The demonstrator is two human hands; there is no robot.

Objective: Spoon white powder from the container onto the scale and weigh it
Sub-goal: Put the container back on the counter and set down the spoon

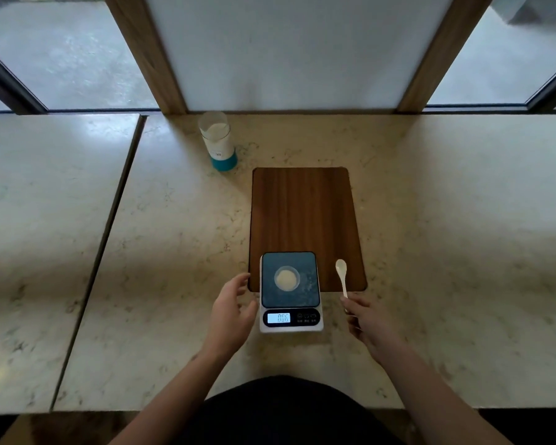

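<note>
A white digital scale (305, 326) with a dark platform sits at the near edge of the table. A small clear dish of white powder (286, 278) rests on the platform, and the lit display (279, 317) shows digits. My left hand (233, 311) is open, just left of the scale, fingers spread near its edge. My right hand (365, 319) grips the handle end of a white spoon (342, 275), whose bowl lies over the wooden board right of the scale. The clear powder container (218, 139) with a teal base stands far back on the left, partly filled.
A brown wooden board (304, 213) lies under the scale's far part on the marble table (174, 252). A seam (109, 236) divides the table from another slab on the left. A white panel with wooden posts (161, 59) and windows lie behind.
</note>
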